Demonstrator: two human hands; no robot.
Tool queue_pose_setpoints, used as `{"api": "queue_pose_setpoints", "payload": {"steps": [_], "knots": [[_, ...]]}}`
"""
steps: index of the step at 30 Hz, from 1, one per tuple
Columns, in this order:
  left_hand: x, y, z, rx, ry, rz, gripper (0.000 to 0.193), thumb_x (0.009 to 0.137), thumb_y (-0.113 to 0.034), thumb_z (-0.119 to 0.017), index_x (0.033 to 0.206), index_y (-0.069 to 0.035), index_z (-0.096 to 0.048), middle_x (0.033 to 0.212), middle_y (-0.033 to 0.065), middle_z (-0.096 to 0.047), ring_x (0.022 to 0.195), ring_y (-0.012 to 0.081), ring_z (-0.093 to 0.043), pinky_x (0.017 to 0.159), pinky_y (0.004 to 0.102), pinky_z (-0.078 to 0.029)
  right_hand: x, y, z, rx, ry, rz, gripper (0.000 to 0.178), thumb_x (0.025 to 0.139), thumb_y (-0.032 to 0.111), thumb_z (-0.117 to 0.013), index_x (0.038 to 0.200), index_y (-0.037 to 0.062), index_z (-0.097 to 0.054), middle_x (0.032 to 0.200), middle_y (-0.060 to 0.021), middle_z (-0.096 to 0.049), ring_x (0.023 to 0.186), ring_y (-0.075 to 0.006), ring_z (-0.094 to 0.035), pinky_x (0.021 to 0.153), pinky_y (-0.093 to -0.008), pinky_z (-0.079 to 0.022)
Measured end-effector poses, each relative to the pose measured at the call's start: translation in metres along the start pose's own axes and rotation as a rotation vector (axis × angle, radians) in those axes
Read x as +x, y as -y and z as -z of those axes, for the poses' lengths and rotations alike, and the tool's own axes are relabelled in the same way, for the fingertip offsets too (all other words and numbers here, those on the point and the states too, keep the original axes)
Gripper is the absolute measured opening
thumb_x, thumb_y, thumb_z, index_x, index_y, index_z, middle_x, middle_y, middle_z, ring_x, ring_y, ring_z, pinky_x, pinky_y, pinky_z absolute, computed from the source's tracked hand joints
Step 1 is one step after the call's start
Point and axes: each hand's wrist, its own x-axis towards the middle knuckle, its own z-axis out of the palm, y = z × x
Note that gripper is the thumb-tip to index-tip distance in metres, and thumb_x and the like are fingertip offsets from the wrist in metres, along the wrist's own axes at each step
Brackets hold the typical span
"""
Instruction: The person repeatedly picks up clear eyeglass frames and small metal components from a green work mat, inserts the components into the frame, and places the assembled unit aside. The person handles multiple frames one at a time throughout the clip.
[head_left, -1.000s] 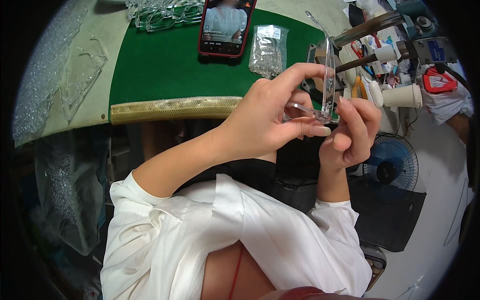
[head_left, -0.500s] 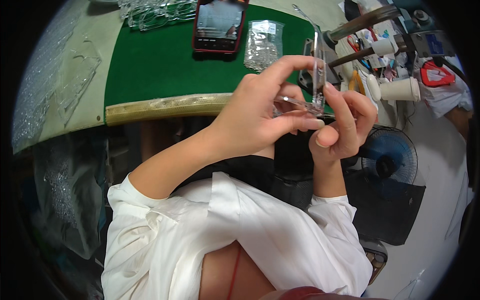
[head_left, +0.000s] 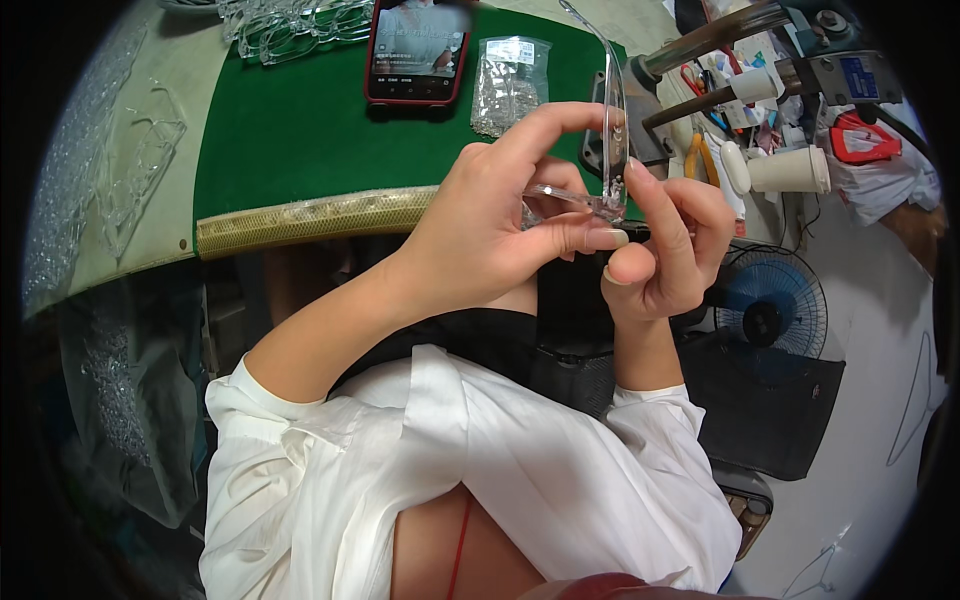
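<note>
A clear plastic eyeglass frame (head_left: 614,78) is gripped in my left hand (head_left: 482,208) over the table's front edge. One temple stands up, pointing away from me, while the front lies between my left thumb and fingers. My left index finger reaches across to that temple. Close by on the right, my right hand (head_left: 675,250) is curled, its index fingertip at the hinge corner of the frame. Its thumb is bent in below; whatever may be pinched there is too small or hidden to make out.
A green mat (head_left: 300,140) covers the table, with a yellow strip (head_left: 320,215) along its front edge. On it are a phone (head_left: 415,60), a bag of small parts (head_left: 508,90) and more clear frames (head_left: 290,30). A metal hand press (head_left: 710,40), white cup (head_left: 790,170) and fan (head_left: 770,310) stand right.
The whole view has shifted slightly, so everything sits a little further left. Both hands keep nearly the same hold around the eyeglass frame.
</note>
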Motion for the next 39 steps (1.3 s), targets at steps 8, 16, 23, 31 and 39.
{"api": "queue_pose_setpoints", "payload": {"steps": [8,16,23,31,39], "knots": [[0.012,0.009,-0.004,0.124,0.006,-0.066,0.064,0.075,0.011,-0.062,0.134,-0.001,-0.039,0.078,0.0029,-0.059,0.075,0.0073,-0.059,0.073,0.0234,-0.049,0.000,-0.001,-0.003,0.884,0.101,-0.655,0.050,0.087,0.036,-0.066,0.110,-0.0075,-0.060,0.100,-0.0081,-0.057,0.080,-0.0117,-0.057,0.060,-0.0212,-0.043],[0.054,0.021,-0.026,0.277,0.027,-0.117,0.046,0.081,0.002,-0.063,0.124,-0.001,-0.048,0.090,0.0113,-0.068,0.084,0.0141,-0.067,0.074,0.0268,-0.052,0.009,-0.032,0.014,0.954,-0.118,-0.784,0.038,0.088,0.017,-0.065,0.113,-0.0108,-0.058,0.109,-0.0159,-0.064,0.096,-0.0180,-0.062,0.089,-0.0296,-0.046],[0.100,0.063,-0.057,0.089,0.001,-0.240,0.017,0.083,0.004,-0.056,0.099,0.001,-0.057,0.081,0.0144,-0.068,0.074,0.0200,-0.070,0.065,0.0278,-0.053,0.026,-0.087,0.039,0.872,-0.114,-0.853,0.032,0.092,0.018,-0.059,0.114,-0.0057,-0.061,0.107,-0.0082,-0.066,0.087,-0.0090,-0.058,0.082,-0.0234,-0.044],[0.133,0.064,-0.075,0.038,0.029,-0.235,0.007,0.088,0.002,-0.055,0.094,0.005,-0.054,0.081,0.0106,-0.065,0.075,0.0156,-0.066,0.068,0.0270,-0.052,0.036,-0.119,0.049,0.872,-0.146,-0.896,0.032,0.090,0.026,-0.063,0.109,0.0006,-0.067,0.103,-0.0050,-0.068,0.078,-0.0057,-0.054,0.071,-0.0201,-0.041],[0.148,0.073,-0.080,0.067,0.017,-0.215,0.006,0.090,0.000,-0.054,0.093,0.005,-0.054,0.078,0.0085,-0.064,0.072,0.0143,-0.064,0.069,0.0266,-0.052,0.030,-0.136,0.049,0.752,-0.212,-0.951,0.024,0.087,0.025,-0.067,0.093,0.0025,-0.069,0.078,-0.0014,-0.066,0.070,-0.0060,-0.051,0.061,-0.0195,-0.035]]}}
